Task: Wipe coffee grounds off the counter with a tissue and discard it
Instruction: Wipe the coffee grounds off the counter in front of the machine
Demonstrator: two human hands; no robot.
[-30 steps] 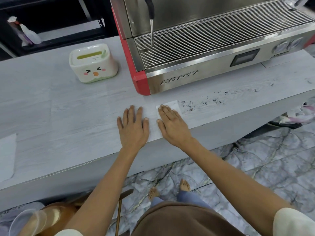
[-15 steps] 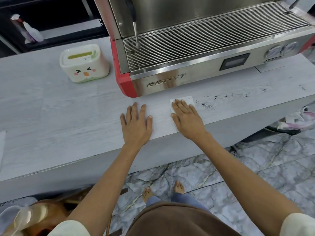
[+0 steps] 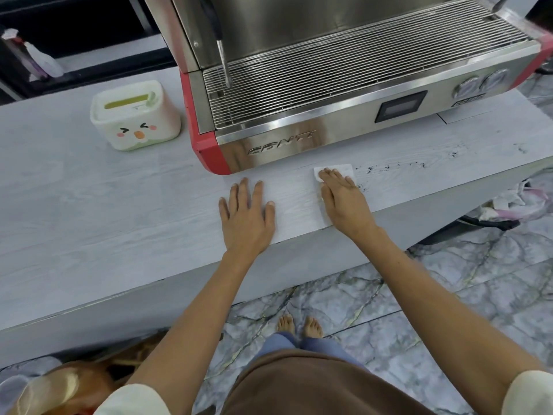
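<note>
One white tissue [image 3: 344, 170] is pressed flat on the bench [image 3: 89, 205] by the straight fingers of the right hand [image 3: 344, 202], just left of scattered coffee grounds [image 3: 392, 167]. The left hand [image 3: 246, 215] is laid flat, holding nothing. One coffee machine [image 3: 344, 94] and one tissue box [image 3: 134, 115] are seen behind.

The person wears cream sleeves [image 3: 529, 393], a brown apron [image 3: 314, 384], blue trousers [image 3: 317, 345] and goes barefoot.

A small white tissue [image 3: 344, 169] lies flat on the pale grey counter [image 3: 89, 205], just in front of the coffee machine. Dark coffee grounds [image 3: 389, 167] are scattered in a thin line to its right, the nearest specks just beside the tissue's edge.
</note>
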